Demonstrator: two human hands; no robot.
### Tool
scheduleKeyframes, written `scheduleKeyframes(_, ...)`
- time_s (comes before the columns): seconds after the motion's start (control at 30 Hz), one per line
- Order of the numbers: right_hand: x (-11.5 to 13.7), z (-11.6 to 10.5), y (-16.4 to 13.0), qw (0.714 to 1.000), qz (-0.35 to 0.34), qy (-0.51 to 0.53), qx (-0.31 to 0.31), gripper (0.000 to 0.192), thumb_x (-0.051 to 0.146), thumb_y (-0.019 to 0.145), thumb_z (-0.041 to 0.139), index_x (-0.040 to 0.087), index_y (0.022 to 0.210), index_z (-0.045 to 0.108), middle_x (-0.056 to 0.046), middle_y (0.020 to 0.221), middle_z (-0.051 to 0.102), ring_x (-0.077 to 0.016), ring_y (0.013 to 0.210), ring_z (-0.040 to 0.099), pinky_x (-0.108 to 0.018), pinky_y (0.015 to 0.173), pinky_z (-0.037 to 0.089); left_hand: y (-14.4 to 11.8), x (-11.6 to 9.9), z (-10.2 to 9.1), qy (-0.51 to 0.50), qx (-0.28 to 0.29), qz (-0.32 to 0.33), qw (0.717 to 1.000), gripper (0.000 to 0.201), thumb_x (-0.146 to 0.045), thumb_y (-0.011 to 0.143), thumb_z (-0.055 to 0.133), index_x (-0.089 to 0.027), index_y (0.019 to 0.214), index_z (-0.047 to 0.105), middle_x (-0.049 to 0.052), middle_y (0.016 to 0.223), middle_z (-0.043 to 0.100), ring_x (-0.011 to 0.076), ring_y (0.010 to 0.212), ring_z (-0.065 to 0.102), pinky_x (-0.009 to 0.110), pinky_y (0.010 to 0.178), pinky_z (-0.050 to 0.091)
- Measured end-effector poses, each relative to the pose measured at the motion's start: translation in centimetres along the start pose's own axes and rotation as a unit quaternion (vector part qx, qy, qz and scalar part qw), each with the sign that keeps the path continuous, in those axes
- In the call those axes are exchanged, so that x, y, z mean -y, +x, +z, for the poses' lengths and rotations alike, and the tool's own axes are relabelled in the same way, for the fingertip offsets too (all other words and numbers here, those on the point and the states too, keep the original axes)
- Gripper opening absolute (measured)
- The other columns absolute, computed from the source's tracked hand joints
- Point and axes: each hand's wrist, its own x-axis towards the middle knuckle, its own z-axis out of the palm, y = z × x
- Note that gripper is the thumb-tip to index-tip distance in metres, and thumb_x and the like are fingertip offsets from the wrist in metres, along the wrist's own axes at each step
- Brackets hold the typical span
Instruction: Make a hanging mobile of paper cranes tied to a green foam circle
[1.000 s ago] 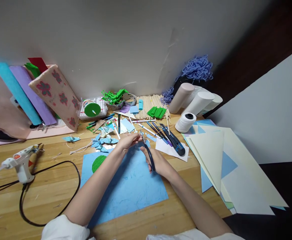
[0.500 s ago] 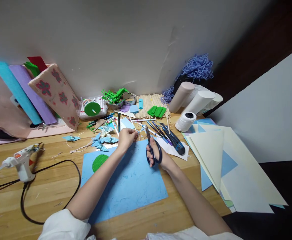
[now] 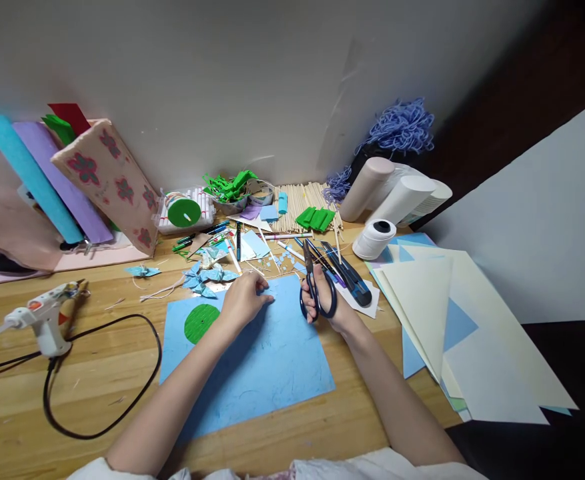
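On the wooden table, at the far left, there is a pink holder with flowers on its side; inside it stand, tilted, a light blue roll, a purple roll and some green paper and red paper. Nearer, at the middle, a blue sheet lies flat. Beyond this sheet, to the left, a clear plastic box contains white markers, and a green disc stands at its front. Just to the right of the box, a small bowl is heaped with green strips, which rise above its rim. The left hand is over the far part of the sheet, its fingers bent and the thumb near the forefinger; whether something thin is between them, I cannot tell. The right hand, at the right, has its fingers closed around the handles of the scissors, whose blades point to the far side. Smallest are the pale blue scraps, lying beyond both hands, touching neither.
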Motion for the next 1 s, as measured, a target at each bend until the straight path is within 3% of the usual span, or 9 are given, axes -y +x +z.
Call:
scheduleKeyframes(0.33,-0.4,0.1,0.0,0.999,0.017,-0.021,0.024,0.059,0.078,0.069,0.035,0.02,0.069,0.04,0.01,0.041,0.037,-0.0063,0.028,0.039,-0.02,0.03,0.044,-0.6,0.4,0.7,0.031,0.004,0.01,0.999,0.011,-0.026,0.069,0.067,-0.019,0.073,0.061,0.003,0.077,0.064,0.0172,0.073,0.057,0.025,0.059,0.036)
scheduleKeyframes(0.5,-0.2,0.4,-0.1,0.999,0.014,-0.03,0.022,0.061,0.081,0.065,0.036,0.02,0.067,0.039,0.01,0.04,0.036,-0.0059,0.028,0.037,-0.021,0.03,0.044,-0.9,0.5,0.7,0.002,-0.013,0.01,1.0,0.02,-0.03,0.067,0.07,-0.018,0.08,0.06,0.002,0.079,0.063,0.0168,0.074,0.057,0.025,0.062,0.038)
scheduleKeyframes(0.7,-0.3,0.2,-0.1,0.999,0.01,-0.028,0.027,0.061,0.08,0.066,0.035,0.02,0.069,0.041,0.01,0.041,0.037,-0.0062,0.028,0.038,-0.021,0.03,0.045,-0.8,0.9,0.6,0.086,-0.017,0.164,0.983,0.019,-0.026,0.073,0.066,-0.019,0.091,0.062,0.004,0.091,0.059,0.0176,0.085,0.055,0.027,0.07,0.041)
scheduleKeyframes(0.83,-0.3,0.2,-0.2,0.999,0.006,-0.029,0.035,0.06,0.079,0.068,0.034,0.019,0.07,0.041,0.01,0.041,0.037,-0.0063,0.028,0.038,-0.021,0.03,0.045,-0.8,1.3,0.3,0.187,0.0,0.258,0.948,0.015,-0.024,0.084,0.051,-0.018,0.092,0.062,0.006,0.087,0.059,0.0177,0.083,0.055,0.028,0.069,0.04)
scheduleKeyframes(1.0,-0.5,0.3,-0.2,0.999,0.002,-0.026,0.044,0.06,0.079,0.069,0.034,0.019,0.071,0.042,0.01,0.041,0.037,-0.0064,0.029,0.039,-0.022,0.031,0.046,-0.7,1.7,0.2,0.28,0.009,0.321,0.905,0.021,-0.016,0.089,0.039,-0.015,0.089,0.061,0.008,0.086,0.058,0.018,0.08,0.052,0.03,0.068,0.04)
